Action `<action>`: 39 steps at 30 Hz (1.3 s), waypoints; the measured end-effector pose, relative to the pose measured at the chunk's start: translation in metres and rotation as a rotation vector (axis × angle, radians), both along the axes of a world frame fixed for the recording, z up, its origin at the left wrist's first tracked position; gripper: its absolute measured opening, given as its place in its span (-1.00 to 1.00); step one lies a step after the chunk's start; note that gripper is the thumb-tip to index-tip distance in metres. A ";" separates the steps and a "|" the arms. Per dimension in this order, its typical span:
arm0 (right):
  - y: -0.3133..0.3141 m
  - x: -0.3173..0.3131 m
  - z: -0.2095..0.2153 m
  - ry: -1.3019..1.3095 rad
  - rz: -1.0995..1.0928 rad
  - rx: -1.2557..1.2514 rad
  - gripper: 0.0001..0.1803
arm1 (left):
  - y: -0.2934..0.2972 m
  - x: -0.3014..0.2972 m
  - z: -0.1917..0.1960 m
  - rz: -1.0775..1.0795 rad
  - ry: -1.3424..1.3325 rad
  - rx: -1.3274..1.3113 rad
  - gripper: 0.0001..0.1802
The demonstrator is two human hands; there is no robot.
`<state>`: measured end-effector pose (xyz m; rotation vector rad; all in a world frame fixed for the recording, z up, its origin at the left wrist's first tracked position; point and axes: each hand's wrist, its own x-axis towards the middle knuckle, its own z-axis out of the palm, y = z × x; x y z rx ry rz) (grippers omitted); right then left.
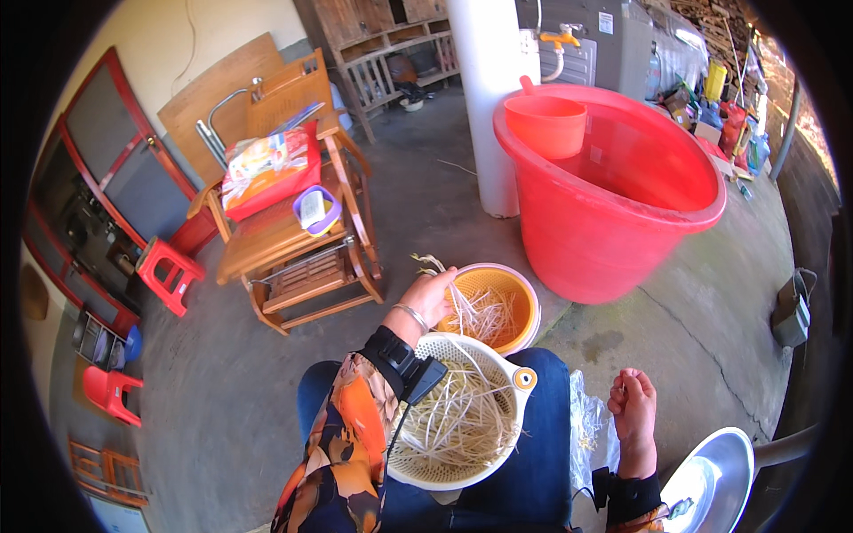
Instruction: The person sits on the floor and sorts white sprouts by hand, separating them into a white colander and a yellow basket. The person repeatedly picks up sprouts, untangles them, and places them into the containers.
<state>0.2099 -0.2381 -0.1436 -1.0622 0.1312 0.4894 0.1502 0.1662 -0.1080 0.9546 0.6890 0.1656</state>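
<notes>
My left hand (430, 299) is closed around a few long pale bean sprouts (434, 262), their yellowish ends sticking out past the fingers. It hovers at the left rim of an orange basket (526, 298), which sits in a pale outer bowl and contains more white sprouts (482, 315). Across my lap rests a white colander (449, 482) with a tangle of sprouts (462, 416). Off to the right, my right hand (633, 407) has its fingers pinched together; anything between them is too small to make out. Below it lies a clear plastic bag (586, 422) with small yellowish bits.
A large red tub (586, 240) with a red dipper (546, 124) stands ahead, beside a white pillar (487, 98). At lower right is a metal basin (715, 480). A wooden chair (293, 235) and red stools (169, 266) occupy the left.
</notes>
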 end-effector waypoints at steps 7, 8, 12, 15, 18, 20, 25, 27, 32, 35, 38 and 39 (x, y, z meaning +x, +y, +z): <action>-0.046 0.018 -0.118 -0.427 -0.131 -0.790 -0.85 | -0.009 -0.040 0.045 0.025 -0.277 0.191 -0.82; -0.054 0.019 -0.141 -0.554 -0.121 -0.914 -0.84 | -0.010 -0.050 0.055 -0.007 -0.163 0.285 -0.82; -0.085 0.016 -0.228 -0.730 -0.043 -1.317 -0.80 | -0.022 -0.084 0.073 -0.164 0.026 0.742 -0.86; -0.110 0.013 -0.276 -0.508 0.177 -1.552 -0.81 | -0.041 -0.095 0.064 -0.230 -0.090 1.392 -0.90; -0.127 0.002 -0.298 -0.511 0.511 -1.416 -0.66 | -0.056 -0.094 0.048 -0.425 -0.268 1.753 -0.94; -0.132 0.012 -0.296 -0.397 0.682 -1.279 -0.52 | -0.065 -0.087 0.037 -0.560 -0.221 1.852 -0.93; -0.114 0.029 -0.259 -0.749 0.498 -1.291 -0.60 | -0.075 -0.075 0.024 -0.750 -0.114 2.089 -0.93; -0.100 0.033 -0.233 -0.820 0.395 -1.220 -0.66 | -0.076 -0.076 0.028 -0.732 -0.133 2.110 -0.90; -0.037 0.028 -0.135 -0.876 0.237 -1.058 -0.79 | -0.072 -0.102 0.056 -0.542 0.010 2.050 -0.93; 0.011 0.007 -0.056 -0.938 0.162 -0.829 -0.81 | -0.069 -0.135 0.074 -0.401 0.066 1.803 -0.96; 0.057 -0.018 0.018 -1.124 0.256 -0.614 -0.84 | -0.070 -0.163 0.075 -0.384 0.136 1.468 -0.89; 0.068 -0.028 0.036 -1.192 0.332 -0.523 -0.83 | -0.073 -0.171 0.070 -0.387 0.158 1.308 -0.90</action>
